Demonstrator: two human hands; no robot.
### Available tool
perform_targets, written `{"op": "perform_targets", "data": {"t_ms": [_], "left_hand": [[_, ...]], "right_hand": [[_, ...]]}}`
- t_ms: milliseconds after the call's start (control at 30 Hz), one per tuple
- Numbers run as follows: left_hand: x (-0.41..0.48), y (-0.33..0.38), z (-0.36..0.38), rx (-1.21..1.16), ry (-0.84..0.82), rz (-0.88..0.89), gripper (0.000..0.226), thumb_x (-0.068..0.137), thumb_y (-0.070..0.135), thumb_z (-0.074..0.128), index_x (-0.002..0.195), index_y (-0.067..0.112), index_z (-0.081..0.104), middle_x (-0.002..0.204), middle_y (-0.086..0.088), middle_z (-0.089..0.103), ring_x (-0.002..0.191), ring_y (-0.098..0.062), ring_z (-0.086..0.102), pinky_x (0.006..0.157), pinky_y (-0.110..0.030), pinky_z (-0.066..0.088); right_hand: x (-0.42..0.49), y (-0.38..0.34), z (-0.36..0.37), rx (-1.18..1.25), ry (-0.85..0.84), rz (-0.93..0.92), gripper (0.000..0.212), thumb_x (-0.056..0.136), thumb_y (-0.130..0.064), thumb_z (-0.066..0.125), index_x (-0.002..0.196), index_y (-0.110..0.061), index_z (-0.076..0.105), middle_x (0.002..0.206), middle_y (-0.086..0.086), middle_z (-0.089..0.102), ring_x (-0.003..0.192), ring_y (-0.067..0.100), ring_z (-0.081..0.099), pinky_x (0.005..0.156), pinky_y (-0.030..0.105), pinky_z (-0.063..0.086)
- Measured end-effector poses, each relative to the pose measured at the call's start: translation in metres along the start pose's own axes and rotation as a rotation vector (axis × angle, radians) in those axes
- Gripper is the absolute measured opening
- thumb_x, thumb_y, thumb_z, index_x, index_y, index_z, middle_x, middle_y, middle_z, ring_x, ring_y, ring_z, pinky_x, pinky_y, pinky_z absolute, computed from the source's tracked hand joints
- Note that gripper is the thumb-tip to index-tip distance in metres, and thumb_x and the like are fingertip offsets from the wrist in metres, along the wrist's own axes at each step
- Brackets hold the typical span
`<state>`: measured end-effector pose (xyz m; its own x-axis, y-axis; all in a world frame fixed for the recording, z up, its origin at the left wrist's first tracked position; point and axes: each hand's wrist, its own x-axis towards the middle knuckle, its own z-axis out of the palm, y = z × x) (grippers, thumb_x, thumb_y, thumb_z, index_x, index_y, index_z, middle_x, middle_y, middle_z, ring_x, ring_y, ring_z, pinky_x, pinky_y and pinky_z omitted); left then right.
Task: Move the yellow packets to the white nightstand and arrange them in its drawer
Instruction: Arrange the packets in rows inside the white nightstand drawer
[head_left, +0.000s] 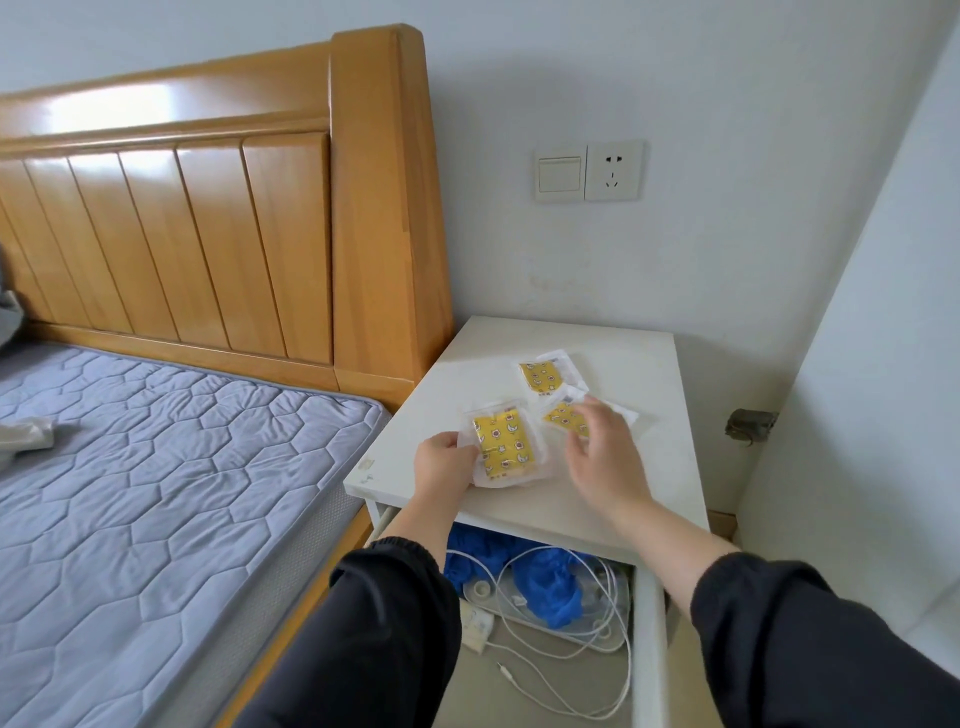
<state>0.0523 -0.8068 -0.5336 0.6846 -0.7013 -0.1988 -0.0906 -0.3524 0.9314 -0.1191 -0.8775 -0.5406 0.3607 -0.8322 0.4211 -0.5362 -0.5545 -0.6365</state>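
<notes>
Now left fingers (464, 453) grip near packet (506, 449); right fingers (586, 413) over middle packet (563, 415).

Nightstand (639, 364) stands right of the bed (156, 493), back against the wall. Switch (559, 174) and socket (613, 170) sit on the wall above it.

On its top:
- packet A (506, 451) near the front-left corner, left hand (444, 460) gripping its left edge
- packet B (543, 375) behind it, mid-top
- packet C (563, 415) between them to the right, partly under the right hand (602, 452)

Drawer (647, 623) stands out below the front edge, with cloth (550, 582) at the back and cable (561, 680) in front.
</notes>
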Motion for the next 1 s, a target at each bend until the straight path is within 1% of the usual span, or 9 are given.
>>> {"op": "perform_targets", "data": {"t_ms": [100, 167, 300, 467, 600, 733, 833, 900, 1000], "left_hand": [[0.008, -0.003, 0.002, 0.050, 0.024, 0.089, 0.021, 0.092, 0.015, 0.055, 0.111, 0.010, 0.064, 0.102, -0.006, 0.067, 0.090, -0.021, 0.062, 0.065, -0.025, 0.048], [0.011, -0.004, 0.003, 0.090, 0.021, 0.128, 0.019, 0.094, 0.015, 0.052, 0.110, 0.011, 0.061, 0.100, -0.003, 0.065, 0.087, -0.016, 0.060, 0.063, -0.023, 0.045], [0.016, -0.005, 0.003, 0.077, 0.061, 0.172, 0.013, 0.098, 0.016, 0.045, 0.099, 0.015, 0.058, 0.089, 0.001, 0.063, 0.076, -0.010, 0.057, 0.057, -0.021, 0.041], [0.027, -0.005, 0.002, 0.016, 0.160, 0.171, 0.019, 0.101, 0.019, 0.039, 0.096, 0.011, 0.055, 0.088, -0.005, 0.060, 0.072, -0.013, 0.053, 0.056, -0.023, 0.038], [0.038, 0.000, 0.002, -0.053, 0.228, 0.142, 0.016, 0.103, 0.019, 0.035, 0.097, 0.014, 0.049, 0.084, 0.001, 0.055, 0.072, -0.010, 0.050, 0.055, -0.022, 0.036], [0.048, 0.003, 0.005, -0.109, 0.262, 0.148, 0.021, 0.103, 0.019, 0.034, 0.095, 0.008, 0.050, 0.084, -0.002, 0.055, 0.075, -0.016, 0.052, 0.056, -0.023, 0.038], [0.052, 0.002, 0.008, -0.137, 0.289, 0.158, 0.022, 0.103, 0.020, 0.034, 0.092, 0.008, 0.050, 0.082, -0.002, 0.055, 0.074, -0.016, 0.052, 0.058, -0.023, 0.040], [0.054, 0.002, 0.010, -0.130, 0.292, 0.169, 0.022, 0.103, 0.021, 0.034, 0.092, 0.009, 0.049, 0.080, 0.000, 0.053, 0.071, -0.013, 0.050, 0.056, -0.022, 0.039], [0.055, 0.002, 0.012, -0.122, 0.294, 0.180, 0.022, 0.103, 0.020, 0.034, 0.092, 0.010, 0.050, 0.080, 0.000, 0.053, 0.069, -0.010, 0.049, 0.054, -0.022, 0.036]], "right_hand": [[0.048, 0.013, -0.004, -0.289, -0.134, 0.182, 0.045, 0.095, -0.025, 0.050, 0.135, -0.006, 0.044, 0.142, 0.011, 0.039, 0.133, 0.028, 0.033, 0.107, 0.038, 0.033], [0.069, 0.018, -0.006, -0.460, -0.281, 0.267, 0.051, 0.091, -0.034, 0.055, 0.132, -0.007, 0.043, 0.134, 0.011, 0.046, 0.125, 0.030, 0.040, 0.099, 0.039, 0.039], [0.088, 0.009, -0.006, -0.567, -0.468, 0.375, 0.063, 0.075, -0.044, 0.074, 0.121, -0.011, 0.046, 0.115, 0.007, 0.055, 0.116, 0.029, 0.047, 0.085, 0.033, 0.040], [0.102, 0.006, -0.009, -0.479, -0.622, 0.499, 0.047, 0.071, -0.032, 0.082, 0.104, -0.009, 0.058, 0.099, 0.006, 0.062, 0.093, 0.025, 0.063, 0.081, 0.029, 0.049], [0.119, 0.010, -0.011, -0.085, -0.451, 0.638, 0.023, 0.079, -0.015, 0.077, 0.088, -0.006, 0.057, 0.083, 0.011, 0.062, 0.073, 0.025, 0.062, 0.063, 0.030, 0.050], [0.149, 0.005, -0.008, 0.371, -0.220, 0.781, 0.021, 0.085, -0.005, 0.068, 0.103, -0.005, 0.057, 0.078, 0.011, 0.063, 0.061, 0.023, 0.062, 0.064, 0.036, 0.050], [0.162, 0.000, 0.007, 0.378, -0.107, 0.768, 0.032, 0.082, -0.006, 0.072, 0.110, 0.000, 0.059, 0.098, 0.017, 0.067, 0.081, 0.032, 0.067, 0.062, 0.036, 0.053], [0.165, -0.004, 0.023, 0.322, -0.049, 0.756, 0.034, 0.081, -0.008, 0.073, 0.111, 0.001, 0.059, 0.106, 0.018, 0.067, 0.091, 0.034, 0.068, 0.070, 0.039, 0.055], [0.165, -0.004, 0.044, 0.099, -0.032, 0.698, 0.032, 0.085, -0.012, 0.067, 0.114, -0.002, 0.058, 0.113, 0.014, 0.064, 0.100, 0.030, 0.064, 0.063, 0.028, 0.044]]}}
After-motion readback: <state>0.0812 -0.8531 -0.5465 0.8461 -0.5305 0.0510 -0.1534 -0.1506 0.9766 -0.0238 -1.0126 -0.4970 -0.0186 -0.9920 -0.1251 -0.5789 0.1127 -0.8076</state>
